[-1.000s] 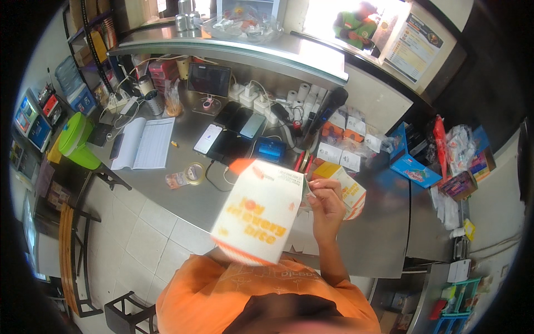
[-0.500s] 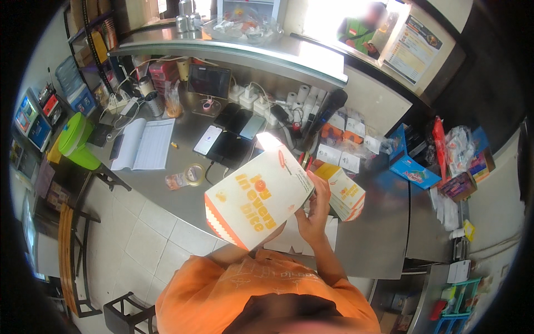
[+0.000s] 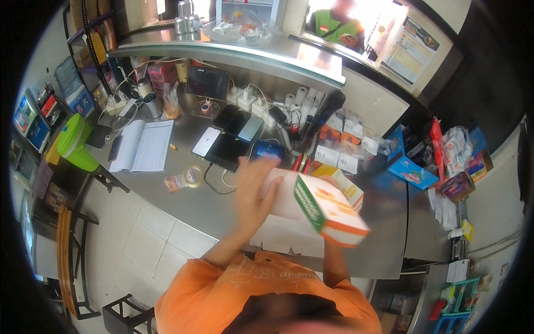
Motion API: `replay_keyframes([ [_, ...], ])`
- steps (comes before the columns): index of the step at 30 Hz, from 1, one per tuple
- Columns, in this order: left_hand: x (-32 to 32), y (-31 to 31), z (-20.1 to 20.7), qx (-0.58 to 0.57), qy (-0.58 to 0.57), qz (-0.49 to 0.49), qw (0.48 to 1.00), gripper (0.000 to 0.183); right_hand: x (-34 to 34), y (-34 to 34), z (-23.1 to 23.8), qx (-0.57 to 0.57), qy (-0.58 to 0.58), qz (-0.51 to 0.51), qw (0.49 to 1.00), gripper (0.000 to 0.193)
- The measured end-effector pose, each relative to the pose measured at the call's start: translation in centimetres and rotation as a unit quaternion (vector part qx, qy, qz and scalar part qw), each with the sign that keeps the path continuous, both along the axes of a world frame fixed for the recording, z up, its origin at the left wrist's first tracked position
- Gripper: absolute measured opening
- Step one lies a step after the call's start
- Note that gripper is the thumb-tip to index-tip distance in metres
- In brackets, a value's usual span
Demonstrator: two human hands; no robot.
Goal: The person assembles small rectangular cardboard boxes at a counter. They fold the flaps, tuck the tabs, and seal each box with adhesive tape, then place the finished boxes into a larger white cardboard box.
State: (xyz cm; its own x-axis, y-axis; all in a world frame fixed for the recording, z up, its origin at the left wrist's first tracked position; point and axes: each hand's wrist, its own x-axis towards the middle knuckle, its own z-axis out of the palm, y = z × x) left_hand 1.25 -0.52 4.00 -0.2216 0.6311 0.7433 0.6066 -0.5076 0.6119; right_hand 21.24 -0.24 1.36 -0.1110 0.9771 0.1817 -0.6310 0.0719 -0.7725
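"What is the left hand (image 3: 253,192) up to?"

"It's blurred, but the thumb stands well away from the fingers, so it's spread. It's up against the pale inner panel (image 3: 285,201) of the white carton (image 3: 339,210), at the panel's left side. Whether it presses hard there, I can't tell."

"And the right hand (image 3: 332,182)?"

"Mostly hidden behind the carton. I see a few knuckles above the top edge and the wrist below. I can't tell how tightly its fingers are closed."

"Where exactly is the carton?"

"In front of the person's chest, above the steel counter (image 3: 374,245), tilted, with its orange edge toward the lower right and a green strip along the side facing left."

"What's under it?"

"A white sheet of card (image 3: 289,236) with a notched edge, near the orange shirt (image 3: 239,286). Just behind the carton, partly covered by it, is a yellow-and-white box (image 3: 352,192)."

"Anything else near the left hand?"

"A blue-screened device (image 3: 268,150) just beyond its fingers, and farther to the left, a roll of tape (image 3: 194,176) on the counter."
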Motion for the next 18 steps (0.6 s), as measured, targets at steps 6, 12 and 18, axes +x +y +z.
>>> replay_keyframes([
  [6, 0.0, 0.1, -1.9, -0.031, -0.079, -0.022, 0.996, 0.030, -0.2, 0.8, -1.5, 0.153, -0.541, -0.048, 0.826, 0.035],
  [12, 0.8, 0.2, -2.3, 0.012, 0.050, -0.132, 0.990, 0.022, -3.5, 0.6, -1.0, -0.039, -0.083, -0.123, 0.988, 0.033],
  [18, 0.0, 0.3, -3.2, -0.215, -0.179, -0.202, 0.939, 0.014, -2.5, 1.2, -1.4, 0.035, -0.322, -0.241, 0.915, 0.029],
])
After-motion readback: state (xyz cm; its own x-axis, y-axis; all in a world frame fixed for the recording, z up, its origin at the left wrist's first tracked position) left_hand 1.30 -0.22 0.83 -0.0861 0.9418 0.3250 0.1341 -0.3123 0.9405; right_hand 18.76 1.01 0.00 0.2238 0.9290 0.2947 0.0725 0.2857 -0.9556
